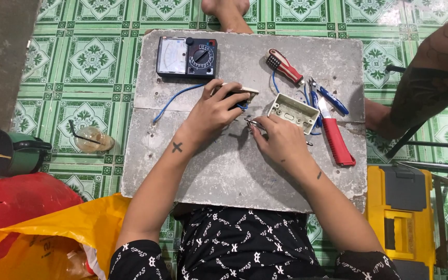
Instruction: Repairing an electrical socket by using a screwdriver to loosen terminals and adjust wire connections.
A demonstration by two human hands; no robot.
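A grey slab is used as the counter (pixel 224 176) here, laid over green patterned floor tiles (pixel 89 57). The left hand (pixel 214 110) is closed around a small switch plate (pixel 245 93) near the middle of the slab – dark on the side that shows, with a pale rim – and a blue wire (pixel 175 98) is seen running out from under that hand toward the slab's left edge. The right hand (pixel 281 139) is pinched shut on a thin metal tool (pixel 252 123), probably a small screwdriver or tweezers; it can't be told which, since only the tip is visible. That tip is pointed at the switch plate, just beside the left hand's fingers.

Just above the right hand a beige wall box (pixel 293 112) is sat open side up. To its right, blue-handled pliers (pixel 330 98) and a red utility knife (pixel 335 137) are laid close together, and a red-handled tool (pixel 283 66) is found further up. An analog multimeter (pixel 186 57) is parked at the top left of the slab, well apart from both hands.

Off the slab – a yellow toolbox (pixel 397 218) at the right, a plastic cup with a straw (pixel 92 140) at the left, and red and yellow bags (pixel 42 223) at the bottom left. Another person's tattooed arm (pixel 436 67) is visible at the top right.
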